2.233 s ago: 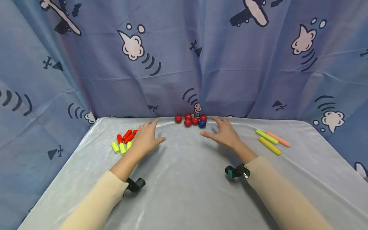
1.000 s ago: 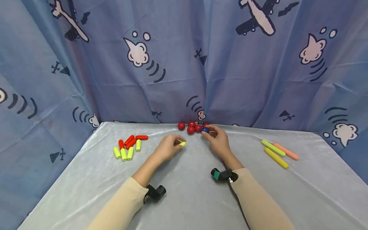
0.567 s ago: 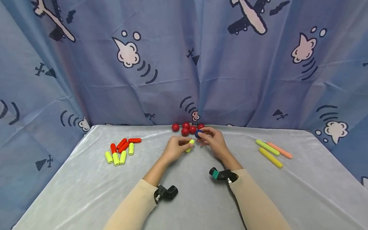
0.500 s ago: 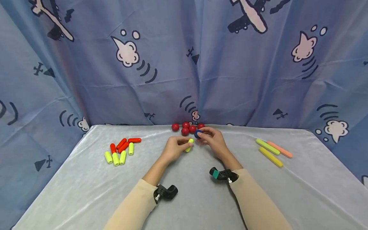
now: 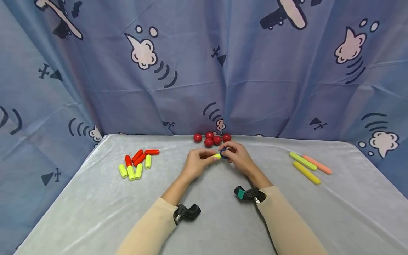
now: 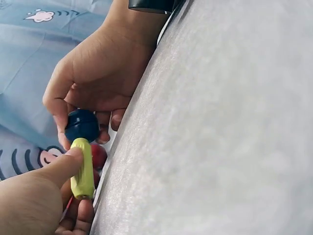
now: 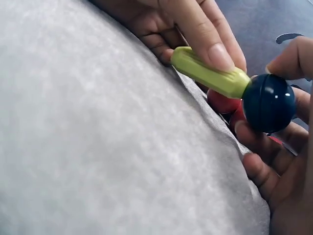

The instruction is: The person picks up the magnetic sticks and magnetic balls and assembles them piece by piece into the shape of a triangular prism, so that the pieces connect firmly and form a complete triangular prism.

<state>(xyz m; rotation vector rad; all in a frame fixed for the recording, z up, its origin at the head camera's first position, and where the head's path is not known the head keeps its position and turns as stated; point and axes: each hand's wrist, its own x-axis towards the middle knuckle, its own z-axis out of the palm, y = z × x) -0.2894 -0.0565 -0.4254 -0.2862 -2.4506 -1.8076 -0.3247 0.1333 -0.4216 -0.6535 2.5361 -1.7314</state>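
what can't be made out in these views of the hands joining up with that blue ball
- Right wrist view: whether the yellow-green peg is seated in the blue ball or only touching; the ball and peg themselves hide the joint.
- Head view: most of the ball, covered by fingers of the right hand.
- Left wrist view: the full shape of the red balls, partly behind the peg.
- Left wrist view: the rest of the left hand, cut off by the picture's edge.

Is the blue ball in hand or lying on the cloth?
In hand: the right hand pinches the blue ball, against the yellow-green piece's end. Whether they're joined, cannot tell.
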